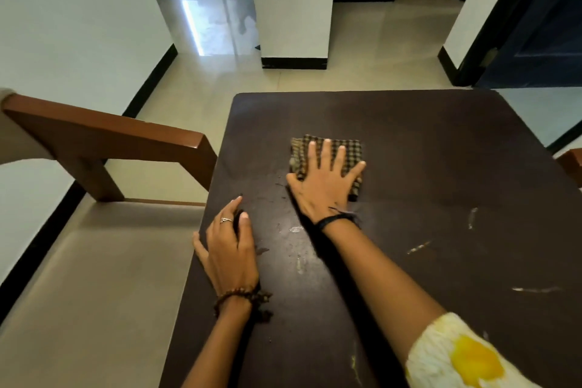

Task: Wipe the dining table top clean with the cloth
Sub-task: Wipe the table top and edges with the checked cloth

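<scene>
Head view: right hand flat, fingers splayed, pressing down on folded checked cloth, nothing gripped; cloth lying mid-left on dark table top; left hand open, resting at table's left edge, empty; pale smears right of forearm; wooden chair beside left edge.

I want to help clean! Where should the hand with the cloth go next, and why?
Probably pull the cloth back toward the body. The right hand presses it flat on the far middle of the table, while pale smears show nearer, beside the wrist. The left hand rests at the table's edge.
</scene>
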